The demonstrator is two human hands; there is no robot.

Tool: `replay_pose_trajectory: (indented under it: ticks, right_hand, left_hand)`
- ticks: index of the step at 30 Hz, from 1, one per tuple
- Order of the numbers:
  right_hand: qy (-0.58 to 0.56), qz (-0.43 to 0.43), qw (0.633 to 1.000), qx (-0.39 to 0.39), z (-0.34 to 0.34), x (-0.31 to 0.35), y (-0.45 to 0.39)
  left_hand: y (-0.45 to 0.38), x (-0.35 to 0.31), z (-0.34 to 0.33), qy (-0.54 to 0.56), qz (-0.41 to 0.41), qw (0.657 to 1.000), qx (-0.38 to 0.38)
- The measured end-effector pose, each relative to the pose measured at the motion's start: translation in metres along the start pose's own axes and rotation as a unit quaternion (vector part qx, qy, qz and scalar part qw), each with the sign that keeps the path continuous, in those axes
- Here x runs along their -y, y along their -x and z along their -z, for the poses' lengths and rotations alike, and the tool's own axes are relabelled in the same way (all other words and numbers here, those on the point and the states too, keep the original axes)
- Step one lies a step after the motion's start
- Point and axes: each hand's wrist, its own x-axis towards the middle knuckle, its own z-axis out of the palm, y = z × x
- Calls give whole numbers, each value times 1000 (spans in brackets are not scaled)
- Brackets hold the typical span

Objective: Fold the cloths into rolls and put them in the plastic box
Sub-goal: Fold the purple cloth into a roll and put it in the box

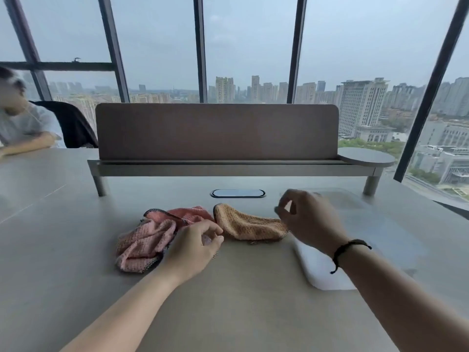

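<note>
Nearest to the camera, the left hand (195, 246) rests on the grey table (228, 313) at the right edge of the pink cloth (149, 240). Its fingers are curled w/ thumb and fingertips close together; it seems to pinch a bit of the pink cloth's edge, but the contact is partly hidden, so I cannot tell for sure.

The right hand (308, 219), w/ a dark cord on the wrist, hovers a bit farther, above the right end of the orange cloth (250, 226). Thumb and forefinger are nearly closed in a small ring and hold nothing that I can see; the fingers are motion-blurred.

Both cloths lie crumpled and unrolled, touching each other in the middle. The plastic box (368, 240), clear w/ a pale floor, stands just right of the orange cloth, partly behind the right forearm, and looks empty.

Judgement: the task is at its start, approx. picking the first cloth. To do it well: take one cloth only, pull it away from the other, spread it flat w/ both hands, fold to a strip, then roll tight from one short end and keep the end tucked so it does not open in the box.

Farther: a cable port, then a desk divider (218, 133) and windows.
</note>
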Motion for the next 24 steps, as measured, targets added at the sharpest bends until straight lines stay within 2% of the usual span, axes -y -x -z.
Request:
replay_pose_trajectory:
  ticks: [3,5,7,12,19,24]
  right_hand:
    - [-61,38,992,101,-45,45,22]
    - [-107,26,978,178,-81,65,33]
    - [-129,8,970,206,-115,81,43]
    - [-28,73,987,139,-157,101,60]
    - [-115,81,989,49,-158,90,62]
    - [-219,84,971,49,-154,92,65]
  left_hand:
    - [13,33,20,-108,3,993,-41]
    - [27,47,28,-138,3,990,-23]
    - [41,60,30,-145,-9,989,-12]
    - [50,82,28,-98,-33,994,-24]
    - [47,72,27,28,-34,998,-51]
    - [49,65,23,91,-39,994,-43]
